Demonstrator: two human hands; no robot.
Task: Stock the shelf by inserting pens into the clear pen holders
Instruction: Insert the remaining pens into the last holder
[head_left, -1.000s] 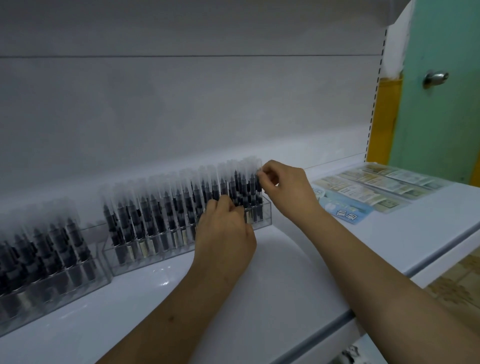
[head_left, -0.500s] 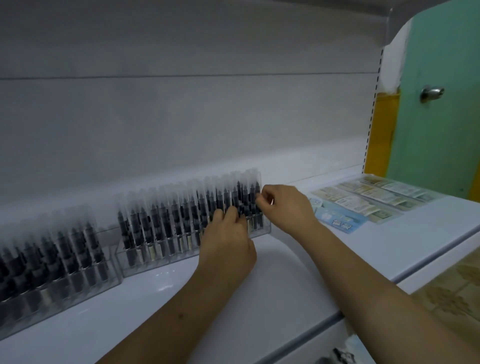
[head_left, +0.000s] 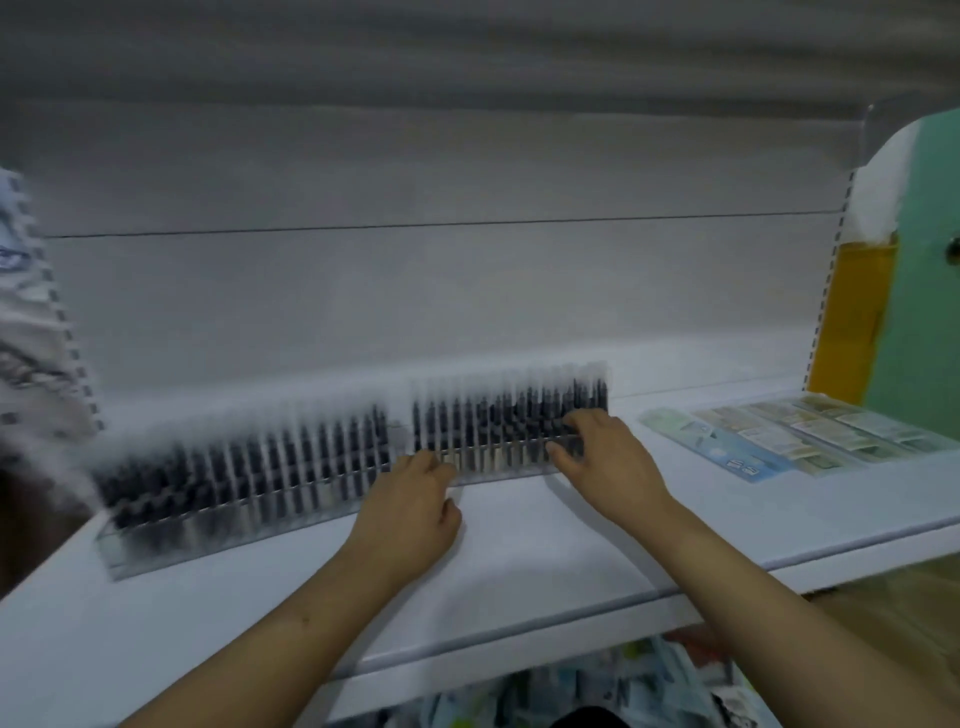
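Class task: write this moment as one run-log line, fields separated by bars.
left hand: on right pen holder, left end | right hand: on its right end | left pen holder: full | shelf

Shelf board (head_left: 545, 561): smooth white, slight sheen, looks like painted metal; back panel (head_left: 415, 301) matt pale grey. Pen holders (head_left: 498, 462) clear glossy plastic, holding pens (head_left: 291, 467) with dark barrels and frosted translucent caps. Packets (head_left: 779, 434) at shelf's right end: shiny clear film over printed card.

Stationery shop: white retail shelf (head_left: 519, 571) w/ clear pen holders (head_left: 498, 457), packaged goods (head_left: 779, 431) alongside.
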